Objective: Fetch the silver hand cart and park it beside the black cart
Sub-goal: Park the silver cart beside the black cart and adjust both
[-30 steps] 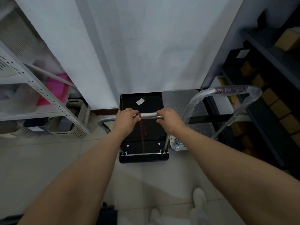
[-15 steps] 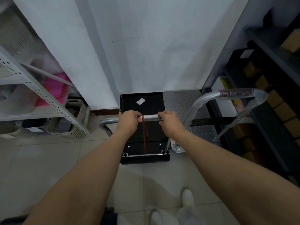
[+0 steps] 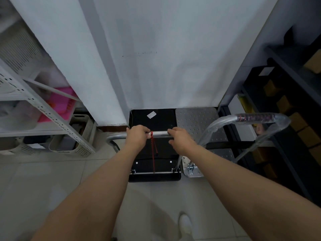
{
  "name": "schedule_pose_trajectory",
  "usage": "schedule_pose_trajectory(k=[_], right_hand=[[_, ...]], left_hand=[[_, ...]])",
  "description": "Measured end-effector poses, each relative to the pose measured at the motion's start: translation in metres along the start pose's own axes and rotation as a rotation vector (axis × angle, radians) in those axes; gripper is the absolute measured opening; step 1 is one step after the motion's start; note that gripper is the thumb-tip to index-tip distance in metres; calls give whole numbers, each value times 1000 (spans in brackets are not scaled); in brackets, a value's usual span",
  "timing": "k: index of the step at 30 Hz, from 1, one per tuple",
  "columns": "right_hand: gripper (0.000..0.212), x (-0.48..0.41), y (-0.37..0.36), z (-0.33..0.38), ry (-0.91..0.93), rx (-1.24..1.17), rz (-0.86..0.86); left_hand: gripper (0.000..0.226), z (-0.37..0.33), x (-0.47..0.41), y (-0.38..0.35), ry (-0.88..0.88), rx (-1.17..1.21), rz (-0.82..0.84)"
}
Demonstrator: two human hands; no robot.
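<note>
By the white wall [image 3: 173, 66], two carts stood side by side.
Your left grip [image 3: 137, 137] and right grip [image 3: 181, 141] clasped the silver bar [image 3: 160, 133] of the black platform cart [image 3: 152, 122]; the silver perforated hand cart [image 3: 196, 119] stood just beside it.

Black cart [image 3: 154, 120]: smooth, glossy deck; bare metal push bar [image 3: 160, 133]. Silver hand cart [image 3: 196, 119]: matt, studded metal deck; handle [image 3: 257, 117] wrapped in clear plastic film.
</note>
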State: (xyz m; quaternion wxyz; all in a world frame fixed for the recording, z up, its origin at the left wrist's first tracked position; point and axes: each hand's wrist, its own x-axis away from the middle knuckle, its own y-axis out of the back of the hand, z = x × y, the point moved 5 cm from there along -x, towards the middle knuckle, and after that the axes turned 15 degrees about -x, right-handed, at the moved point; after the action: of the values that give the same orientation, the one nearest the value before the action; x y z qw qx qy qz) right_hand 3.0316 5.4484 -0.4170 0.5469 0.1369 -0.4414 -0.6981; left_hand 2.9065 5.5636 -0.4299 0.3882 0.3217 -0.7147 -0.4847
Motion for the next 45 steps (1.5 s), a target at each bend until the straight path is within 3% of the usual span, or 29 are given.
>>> schedule_pose_trajectory(k=[10, 14, 19, 23, 33, 40, 45], right_hand=[[30, -16, 22, -11, 27, -30, 9], [26, -17, 57, -39, -69, -9, -96], [37, -20, 99, -97, -186, 229, -107], [49, -14, 122, -135, -267, 357, -22], [68, -11, 133, -184, -289, 343, 43], [44, 1, 133, -186, -234, 484, 83], [46, 13, 133, -188, -242, 500, 79]], left_hand=[[31, -12, -16, 2, -6, -10, 4], [31, -11, -18, -1, 2, -20, 21], [27, -23, -9, 7, -38, -177, 35], [39, -51, 1, 12, -132, -179, 101], [35, -95, 3, 6, -144, -225, 140], [28, -104, 7, 11, -133, -273, 129], [30, -113, 12, 10, -135, -286, 113]])
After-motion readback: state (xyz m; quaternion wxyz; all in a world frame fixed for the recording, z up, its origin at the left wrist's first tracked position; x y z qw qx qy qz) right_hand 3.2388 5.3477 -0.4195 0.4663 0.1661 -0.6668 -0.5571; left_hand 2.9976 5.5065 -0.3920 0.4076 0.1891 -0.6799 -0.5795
